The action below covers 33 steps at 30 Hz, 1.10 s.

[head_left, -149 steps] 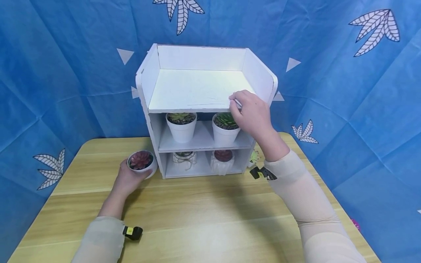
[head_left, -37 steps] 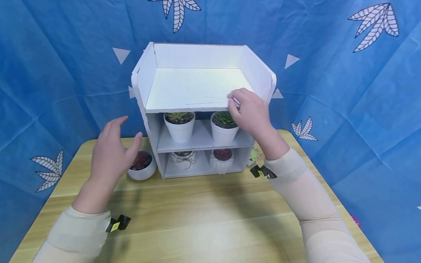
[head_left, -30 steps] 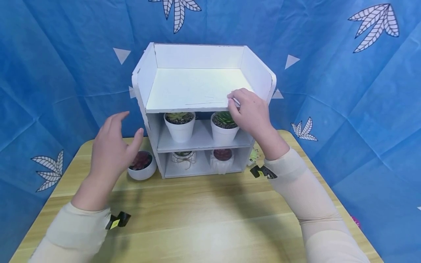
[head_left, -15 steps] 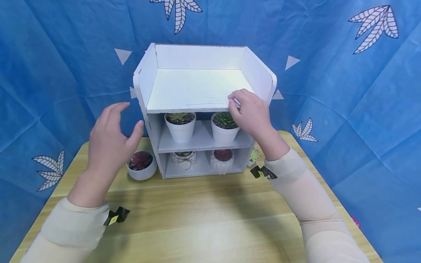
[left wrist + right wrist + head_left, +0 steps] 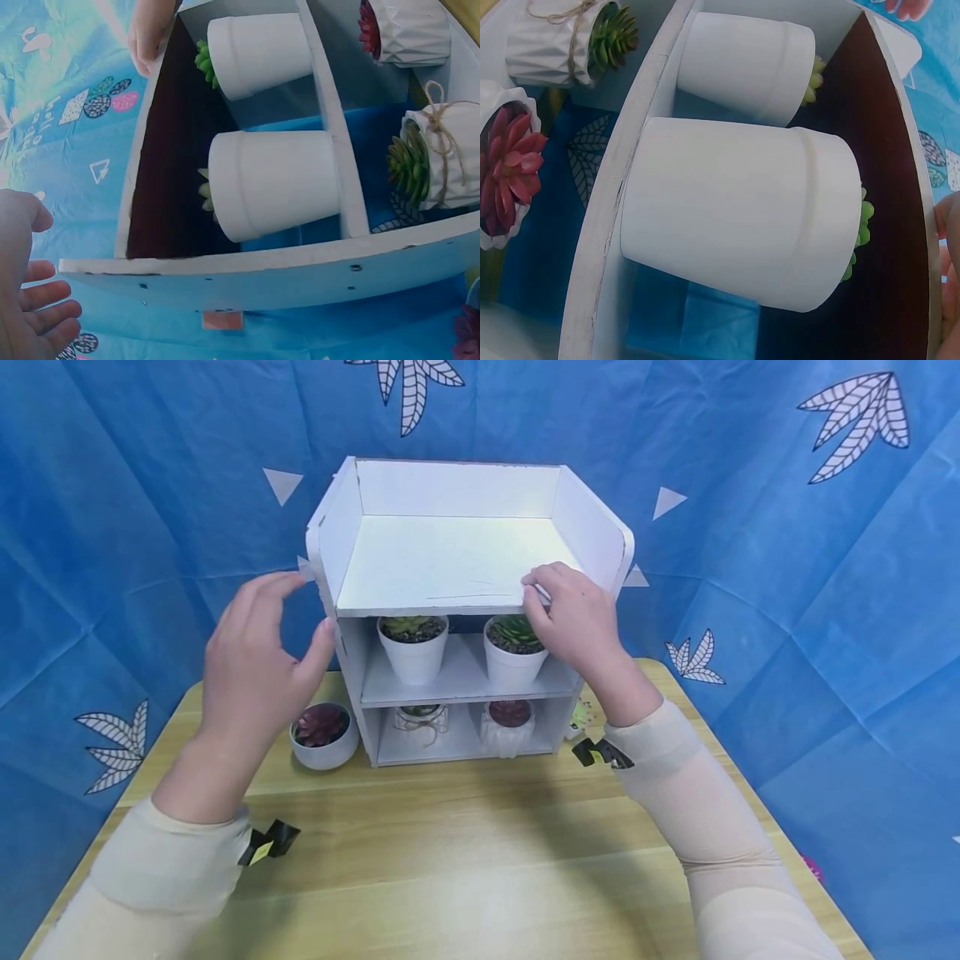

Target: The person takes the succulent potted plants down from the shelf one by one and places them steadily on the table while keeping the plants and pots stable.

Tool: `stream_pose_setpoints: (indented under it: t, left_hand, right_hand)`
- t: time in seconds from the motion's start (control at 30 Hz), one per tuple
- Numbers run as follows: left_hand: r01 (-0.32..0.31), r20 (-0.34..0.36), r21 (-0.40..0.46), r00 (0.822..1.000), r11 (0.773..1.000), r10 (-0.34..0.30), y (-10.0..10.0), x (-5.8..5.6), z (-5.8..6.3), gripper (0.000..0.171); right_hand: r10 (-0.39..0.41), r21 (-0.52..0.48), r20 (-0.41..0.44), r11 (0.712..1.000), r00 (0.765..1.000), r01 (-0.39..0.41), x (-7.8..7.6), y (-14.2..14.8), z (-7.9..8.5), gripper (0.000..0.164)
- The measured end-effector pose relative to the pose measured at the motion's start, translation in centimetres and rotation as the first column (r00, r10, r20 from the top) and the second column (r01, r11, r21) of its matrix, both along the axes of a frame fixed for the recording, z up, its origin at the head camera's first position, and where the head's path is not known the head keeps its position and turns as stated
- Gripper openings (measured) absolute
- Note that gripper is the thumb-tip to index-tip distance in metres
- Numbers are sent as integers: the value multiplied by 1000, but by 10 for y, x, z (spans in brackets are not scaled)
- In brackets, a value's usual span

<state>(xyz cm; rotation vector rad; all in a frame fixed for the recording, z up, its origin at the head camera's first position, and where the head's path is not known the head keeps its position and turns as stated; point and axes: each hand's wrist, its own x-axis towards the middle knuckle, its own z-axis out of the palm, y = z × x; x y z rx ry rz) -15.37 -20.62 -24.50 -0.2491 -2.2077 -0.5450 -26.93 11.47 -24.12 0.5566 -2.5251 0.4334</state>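
Observation:
A white shelf unit [image 5: 450, 560] stands at the back of the table. My right hand [image 5: 573, 610] holds the front edge of its top board near the right end, fingers curled at the edge. My left hand [image 5: 251, 660] is raised beside the left side panel [image 5: 327, 556], thumb and fingers spread apart with nothing between them. In the left wrist view the left hand's fingers [image 5: 49, 304] lie just beside the panel's top corner. Below that hand, a round white pot with a red succulent [image 5: 322, 739] sits on the table against the unit's left side.
The middle shelf bears two white pots with green succulents, left [image 5: 414, 652] and right [image 5: 513, 656]. Below them stand a twine-tied pot [image 5: 422, 724] and a white pot with a red succulent [image 5: 507, 731]. A yellow-green plant [image 5: 579, 718] stands right of the unit. Blue cloth [image 5: 187, 485] hangs behind.
My left hand has let go of the round pot, leaving it left of the unit, and has risen up toward the left side panel. The right hand stays at the top board's edge.

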Motion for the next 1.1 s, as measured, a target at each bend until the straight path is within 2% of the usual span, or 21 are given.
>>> stream_pose_setpoints:
  t: [0.37,0.53,0.83,1.1]
  left_hand:
    - [90,-66,-45,993,995,-93,16,-3,8,47]
    - [128,-101,-72,986,989,-135,24,-9,12,45]
    - [172,-69,-94,981,981,-179,44,-27,16,40]
    - [165,-6,-91,986,982,-166,52,-40,13,41]
  right_hand:
    - [-1,-3,2,1000,1000,1,-1,0,-2,42]
    - [2,0,0,1000,1000,-2,-1,0,-2,42]
    - [-10,-5,0,1000,1000,10,-3,2,-2,42]
    - [-3,-3,3,1000,1000,3,-2,0,-1,42]
